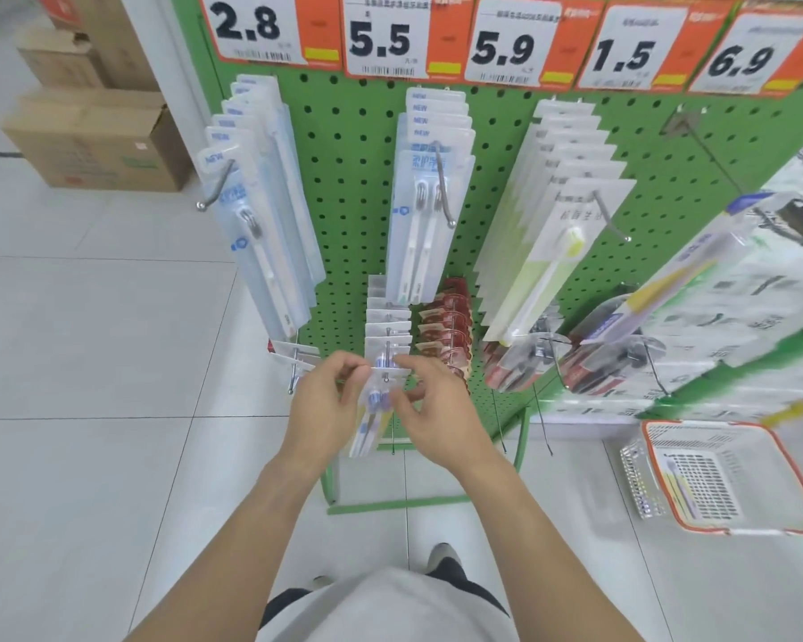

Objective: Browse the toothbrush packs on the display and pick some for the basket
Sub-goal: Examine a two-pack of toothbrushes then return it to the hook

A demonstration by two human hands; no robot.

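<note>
Both hands meet at the front toothbrush pack (375, 400) on a low hook of the green pegboard (358, 178). The left hand (323, 400) and right hand (432, 410) pinch its top corners. The pack hangs lengthwise downward; the basket (733, 474) sits on the floor, well to the right.

Green pegboard (353, 187), orange-rimmed basket (789, 461)

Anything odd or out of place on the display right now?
Mostly tidy. One hook in the upper row, under the 6.9 price tag, hangs bare while its neighbours are stocked. Both hands hold a toothbrush pack on the lower row.
</note>
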